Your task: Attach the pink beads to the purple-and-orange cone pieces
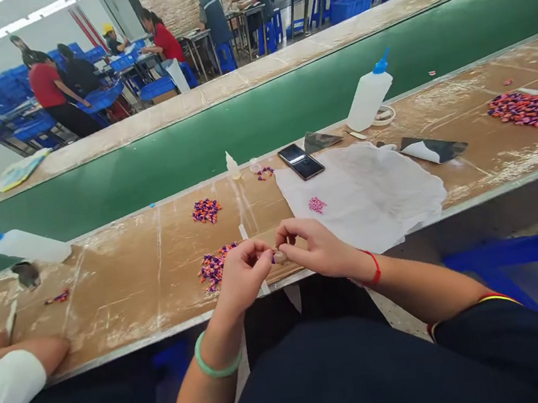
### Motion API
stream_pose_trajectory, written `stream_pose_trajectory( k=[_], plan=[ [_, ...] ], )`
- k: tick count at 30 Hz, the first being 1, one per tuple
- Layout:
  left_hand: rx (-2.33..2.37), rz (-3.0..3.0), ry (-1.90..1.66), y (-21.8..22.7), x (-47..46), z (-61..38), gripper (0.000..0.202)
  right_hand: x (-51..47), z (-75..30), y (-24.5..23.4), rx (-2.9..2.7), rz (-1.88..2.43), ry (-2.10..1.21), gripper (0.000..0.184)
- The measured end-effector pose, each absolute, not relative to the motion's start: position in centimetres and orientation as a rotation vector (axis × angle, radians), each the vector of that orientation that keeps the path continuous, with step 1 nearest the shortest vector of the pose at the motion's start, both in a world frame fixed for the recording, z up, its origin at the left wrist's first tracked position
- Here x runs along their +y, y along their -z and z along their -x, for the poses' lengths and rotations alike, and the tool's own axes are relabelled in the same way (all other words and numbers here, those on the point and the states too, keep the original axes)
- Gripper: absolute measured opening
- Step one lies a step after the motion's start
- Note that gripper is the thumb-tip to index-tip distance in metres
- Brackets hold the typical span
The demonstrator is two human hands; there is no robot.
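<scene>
My left hand point(244, 278) and my right hand point(317, 249) meet over the front edge of the workbench, fingertips almost touching. The left thumb and finger are pinched on a small purple piece point(273, 259), whose full shape is hidden. My right fingers are pinched together at a tiny pale item point(280, 255) too small to make out. Just beyond the left hand lies a heap of small purple and orange pieces point(212, 267). To the right, a white cloth point(368, 190) carries a little pile of tiny pink pieces point(317, 205).
Behind the cloth are a phone point(301, 161), a small dropper bottle point(232, 166) and a large white squeeze bottle point(369, 100). Another purple-orange pile point(206, 211) sits further back. At left are a co-worker's arm point(19, 353) and a tipped squeeze bottle point(31, 245). A green belt point(180, 147) runs behind.
</scene>
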State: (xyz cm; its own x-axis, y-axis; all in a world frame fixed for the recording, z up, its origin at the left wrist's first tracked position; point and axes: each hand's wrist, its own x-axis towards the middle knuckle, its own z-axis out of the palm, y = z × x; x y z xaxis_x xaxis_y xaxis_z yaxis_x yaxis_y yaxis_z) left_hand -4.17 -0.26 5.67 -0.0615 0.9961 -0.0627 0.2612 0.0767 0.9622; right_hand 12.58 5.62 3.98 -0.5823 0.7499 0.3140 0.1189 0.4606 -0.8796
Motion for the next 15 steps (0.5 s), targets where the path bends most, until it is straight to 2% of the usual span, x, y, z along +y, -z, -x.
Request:
stream_pose_trajectory(
  k=[15],
  plan=[
    [1.550,-1.665,-0.915,-5.19,-0.08,3.78,0.015,6.06,-13.06,-4.70,-2.254,0.712,-0.972,0.009]
  ],
)
